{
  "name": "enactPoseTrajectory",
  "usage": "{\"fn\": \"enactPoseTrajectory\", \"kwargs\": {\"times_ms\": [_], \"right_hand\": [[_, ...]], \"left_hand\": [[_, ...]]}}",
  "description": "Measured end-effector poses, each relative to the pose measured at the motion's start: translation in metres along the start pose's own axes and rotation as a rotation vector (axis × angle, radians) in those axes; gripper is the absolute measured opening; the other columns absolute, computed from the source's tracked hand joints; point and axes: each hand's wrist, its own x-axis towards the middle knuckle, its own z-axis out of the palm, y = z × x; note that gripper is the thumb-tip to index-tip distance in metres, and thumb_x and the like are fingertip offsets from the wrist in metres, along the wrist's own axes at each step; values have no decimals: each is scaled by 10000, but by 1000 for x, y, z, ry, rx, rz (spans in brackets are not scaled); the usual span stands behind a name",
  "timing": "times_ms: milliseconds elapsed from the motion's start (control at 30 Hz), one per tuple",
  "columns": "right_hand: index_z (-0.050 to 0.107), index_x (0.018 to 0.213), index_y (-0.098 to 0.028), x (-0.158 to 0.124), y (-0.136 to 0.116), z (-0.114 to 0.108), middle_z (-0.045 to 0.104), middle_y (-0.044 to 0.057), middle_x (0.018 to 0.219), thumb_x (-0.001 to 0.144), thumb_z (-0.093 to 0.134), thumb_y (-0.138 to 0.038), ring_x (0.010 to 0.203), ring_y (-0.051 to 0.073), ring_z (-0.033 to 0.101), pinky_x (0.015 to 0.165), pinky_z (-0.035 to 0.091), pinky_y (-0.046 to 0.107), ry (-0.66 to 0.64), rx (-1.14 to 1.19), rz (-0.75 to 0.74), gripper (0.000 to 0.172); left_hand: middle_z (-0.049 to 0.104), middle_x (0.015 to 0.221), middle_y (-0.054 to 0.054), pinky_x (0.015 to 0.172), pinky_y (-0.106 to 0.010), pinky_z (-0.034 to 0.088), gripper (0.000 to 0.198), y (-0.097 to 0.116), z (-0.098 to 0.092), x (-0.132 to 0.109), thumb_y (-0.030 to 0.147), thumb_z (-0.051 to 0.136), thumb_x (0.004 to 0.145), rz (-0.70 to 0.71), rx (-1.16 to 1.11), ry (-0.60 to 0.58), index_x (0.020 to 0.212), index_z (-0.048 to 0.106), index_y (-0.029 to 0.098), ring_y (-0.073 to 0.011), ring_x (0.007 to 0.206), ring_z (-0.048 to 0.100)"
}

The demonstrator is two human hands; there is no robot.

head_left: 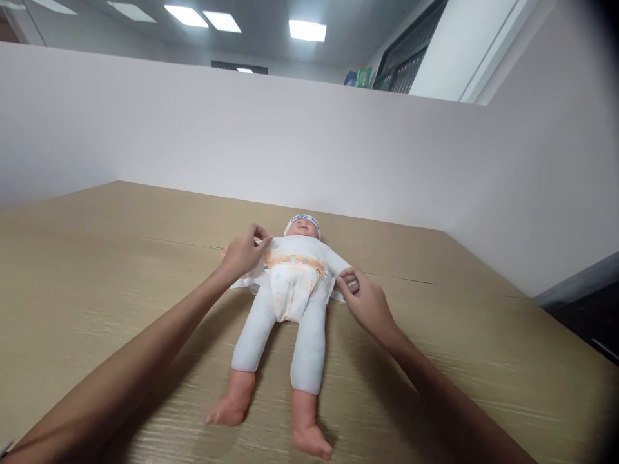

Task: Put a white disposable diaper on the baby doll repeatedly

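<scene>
A baby doll (309,348) with a white cloth body and pinkish feet lies on its back, its feet toward me. On its head is a white cap (312,220) with dark lettering. A white diaper (290,290) with an orange patterned waistband is around its hips, and white flaps stick out at both sides. My left hand (244,252) is at the doll's shoulder on the left, fingers curled in a pinch; what they hold is hidden. My right hand (370,299) has its fingers closed around the end of the doll's arm (337,263) on the right, beside a diaper flap.
The doll lies on a wide wood-grain table (159,225). Behind it stands a white partition wall (242,135), which continues along the right side. Above the wall, lit ceiling panels (307,30) and a green package (363,77) show.
</scene>
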Motion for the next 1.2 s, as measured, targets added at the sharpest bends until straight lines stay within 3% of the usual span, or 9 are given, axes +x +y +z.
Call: {"fn": "enactPoseTrajectory", "kwargs": {"times_ms": [133, 267, 333, 533, 667, 800, 933, 1033, 1200], "right_hand": [[689, 1083, -224, -25, 19, 3, 770, 86, 1017, 1000, 582, -486, 947, 292, 694, 842, 498, 411, 43, -217, -127, 295], [689, 1001, -231, -27, 29, 6, 714, 58, 912, 973, 623, -474, 933, 286, 665, 830, 472, 393, 23, -266, -97, 253], [678, 985, -234, -26, 29, 5, 687, 32, 847, 951, 662, -502, 872, 269, 657, 795, 456, 372, 7, -256, -19, 271], [644, 869, -237, -26, 24, 0, 705, 26, 814, 875, 753, -589, 784, 242, 649, 690, 400, 324, -88, -236, 175, 368], [591, 724, -242, -27, 19, 0, 654, 27, 737, 916, 678, -609, 720, 228, 585, 677, 370, 333, -134, -196, 119, 423], [568, 727, -245, -23, 10, -7, 520, -10, 676, 958, 584, -619, 710, 210, 506, 712, 395, 332, -182, 38, 31, 440], [518, 743, -244, -7, -4, -12, 467, -33, 680, 931, 608, -671, 639, 162, 415, 626, 358, 293, -267, 276, 93, 475], [509, 744, -238, 10, -13, -5, 481, -41, 669, 916, 611, -689, 599, 136, 385, 586, 333, 272, -325, 325, 129, 493], [494, 695, -238, 37, -26, 19, 509, -30, 633, 895, 574, -626, 580, 138, 436, 562, 367, 272, -302, 331, 103, 443]], "left_hand": [[747, 1247, -80, 1033, -447, 501, 205, 30, 12, -6, 407, 583, 1057, 411, 84, 10, 1128, 655, 229, -288, 1148, 650], [733, 1268, -91, 1117, -484, 471, 287, 62, 37, -18, 483, 581, 1084, 661, 207, -260, 1155, 704, 234, -317, 1270, 592], [726, 1272, -102, 1110, -521, 460, 353, 67, 51, -22, 551, 608, 1063, 668, 331, -331, 1149, 725, 229, -347, 1267, 576], [664, 1341, -127, 1081, -581, 440, 479, 59, 69, -25, 647, 701, 957, 613, 473, -311, 1233, 742, 257, -403, 1268, 533], [661, 1337, -121, 1071, -582, 440, 518, 59, 67, -24, 662, 775, 876, 538, 445, -327, 1227, 743, 282, -416, 1271, 521], [664, 1334, -105, 1090, -586, 425, 532, 59, 69, -24, 626, 826, 824, 482, 410, -337, 1231, 738, 296, -413, 1281, 519], [685, 1287, -90, 1070, -554, 430, 509, 57, 71, -24, 600, 843, 796, 492, 387, -317, 1192, 738, 299, -400, 1252, 527], [692, 1285, -85, 1065, -556, 430, 497, 57, 72, -24, 595, 838, 790, 496, 381, -318, 1178, 735, 301, -398, 1246, 531], [691, 1388, -92, 1075, -572, 430, 697, 59, 72, -23, 543, 822, 773, 470, 348, -320, 1378, 609, 271, -399, 1270, 526]]}}
